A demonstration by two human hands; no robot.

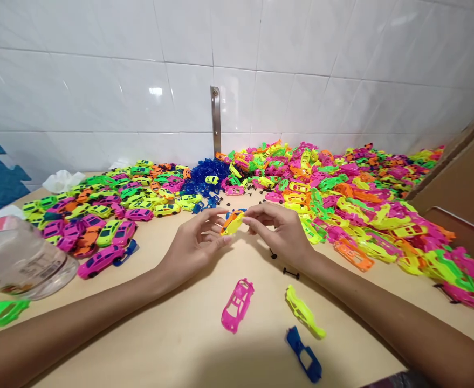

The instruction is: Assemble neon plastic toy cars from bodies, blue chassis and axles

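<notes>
Between my two hands, above the middle of the table, is a small yellow and orange toy car body (pixel 232 223). My left hand (pixel 196 240) grips its left side between thumb and fingers. On its right end the fingertips of my right hand (pixel 275 226) are pinched. A bit of blue plastic shows just behind the body. Nearer me lie a pink car shell (pixel 238 306), a yellow car shell (pixel 304 312) on its side and a blue chassis piece (pixel 303 355). Black wheel axles (pixel 291 274) rest below my right hand.
Assembled toy cars (pixel 139 199) crowd the left, beside a clear plastic jug (pixel 30 258). Blue parts (pixel 208 175) are heaped at the back centre. A large pile of coloured shells (pixel 342 199) covers the right, next to a cardboard box (pixel 459 161). Behind stands a tiled wall (pixel 293 48).
</notes>
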